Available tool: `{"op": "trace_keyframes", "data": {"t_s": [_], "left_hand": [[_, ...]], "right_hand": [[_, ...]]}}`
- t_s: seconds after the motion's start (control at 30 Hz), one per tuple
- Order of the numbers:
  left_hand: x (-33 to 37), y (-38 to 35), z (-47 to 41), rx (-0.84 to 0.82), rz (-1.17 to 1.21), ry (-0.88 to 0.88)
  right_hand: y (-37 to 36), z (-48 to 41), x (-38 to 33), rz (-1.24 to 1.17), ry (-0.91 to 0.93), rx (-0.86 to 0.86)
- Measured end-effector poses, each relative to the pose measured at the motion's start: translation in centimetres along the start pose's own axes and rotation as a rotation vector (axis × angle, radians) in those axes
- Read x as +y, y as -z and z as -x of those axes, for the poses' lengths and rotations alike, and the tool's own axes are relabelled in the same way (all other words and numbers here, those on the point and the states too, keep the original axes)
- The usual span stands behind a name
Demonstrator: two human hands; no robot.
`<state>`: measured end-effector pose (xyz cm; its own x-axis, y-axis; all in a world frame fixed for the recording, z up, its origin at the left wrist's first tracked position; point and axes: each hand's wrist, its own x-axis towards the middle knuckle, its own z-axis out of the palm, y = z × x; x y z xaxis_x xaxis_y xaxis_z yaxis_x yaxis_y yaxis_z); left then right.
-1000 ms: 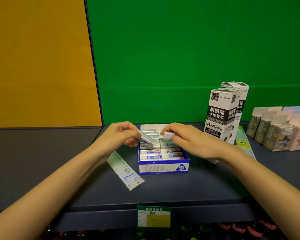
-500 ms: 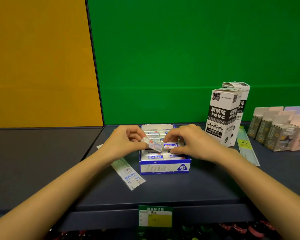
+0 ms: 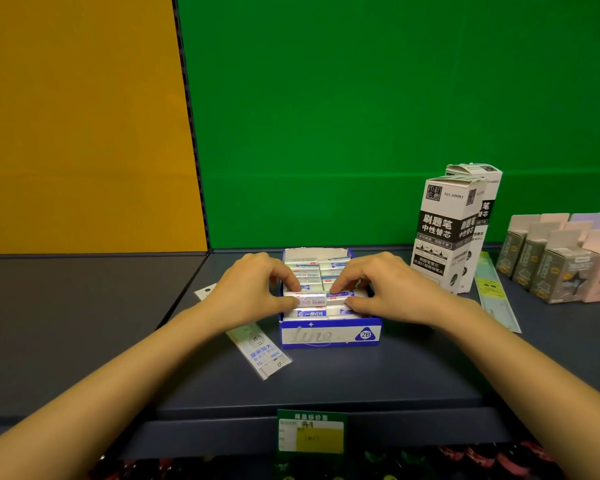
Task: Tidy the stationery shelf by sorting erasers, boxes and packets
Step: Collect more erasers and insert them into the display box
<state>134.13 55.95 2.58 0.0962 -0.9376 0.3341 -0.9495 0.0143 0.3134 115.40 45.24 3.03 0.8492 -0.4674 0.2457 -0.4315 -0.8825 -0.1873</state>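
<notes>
A: Where is the eraser box, and how does it look?

B: It stands in the middle of the shelf, toward the back. It is a low open box, blue, with a white band on the front and a "2B" mark in a blue triangle. Inside lie two rows of white erasers in wrappers with blue and red print.

A: And the hands?

B: The left hand has curled fingers and pinches one wrapped eraser between thumb and forefinger, in the left row near the front. The right hand is curled in the same way and pinches a second eraser in the right row, just beside the first (their ends seem to touch).

A: What lies around?

B: A flat ruler packet lies left of the box, partly under the left wrist. At the right stand two tall white refill boxes with black bands, then a long packet flat on the shelf, then small grey and pink boxes.

A: The surface and the room?

B: The shelf is dark blue-grey and matte, with a green and yellow price label on its front edge. Behind is a green wall, and at the left a yellow panel.
</notes>
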Motion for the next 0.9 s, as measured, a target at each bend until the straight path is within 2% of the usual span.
{"op": "trace_keyframes", "data": {"t_s": [0.27, 0.7, 0.9], "left_hand": [[0.8, 0.2, -0.2, -0.026, -0.070, -0.059], [0.4, 0.0, 0.2, -0.009, -0.035, -0.149], [-0.4, 0.2, 0.8, -0.189, 0.020, -0.226]], "right_hand": [[0.1, 0.4, -0.1, -0.024, -0.033, -0.002], [0.2, 0.6, -0.3, 0.023, -0.056, 0.002], [0.3, 1.7, -0.5, 0.159, -0.089, -0.065]]}}
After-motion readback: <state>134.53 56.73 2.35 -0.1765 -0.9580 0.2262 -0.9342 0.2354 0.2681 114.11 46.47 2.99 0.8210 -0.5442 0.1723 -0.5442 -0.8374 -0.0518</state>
